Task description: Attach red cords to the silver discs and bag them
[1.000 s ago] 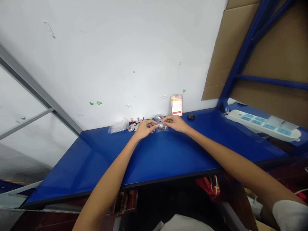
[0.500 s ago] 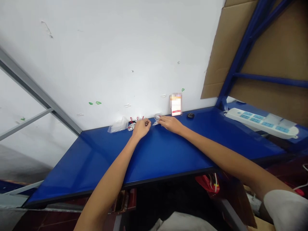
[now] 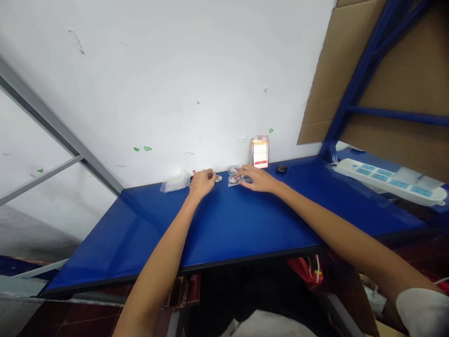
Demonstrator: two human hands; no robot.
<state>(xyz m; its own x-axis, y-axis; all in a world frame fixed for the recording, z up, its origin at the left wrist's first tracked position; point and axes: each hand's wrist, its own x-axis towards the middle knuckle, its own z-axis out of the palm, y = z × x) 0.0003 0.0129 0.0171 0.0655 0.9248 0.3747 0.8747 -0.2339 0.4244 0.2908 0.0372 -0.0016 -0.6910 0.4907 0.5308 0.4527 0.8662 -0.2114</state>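
Note:
My left hand (image 3: 203,183) is over the back of the blue table, thumb and forefinger pinched at the edge of a small round white tag (image 3: 219,178) with red marks. Part of a red loop (image 3: 194,173) shows behind that hand; what it belongs to is mostly hidden. To the right, my right hand (image 3: 258,179) rests with fingers apart at a small clear plastic packet (image 3: 233,180) that has something round and pale inside. Another clear packet (image 3: 234,169) lies just behind it, against the wall.
A clear plastic bag (image 3: 175,181) lies left of my hands. A phone (image 3: 260,152) with a lit screen leans on the wall, and a small black case (image 3: 281,169) sits right of it. A white power strip (image 3: 389,180) is at the far right of the blue table (image 3: 224,224).
My left hand has shifted slightly left, and the round tag now shows at its fingertips. My right hand has opened from its pinch on the packet, which now lies flat. The view has moved slightly.

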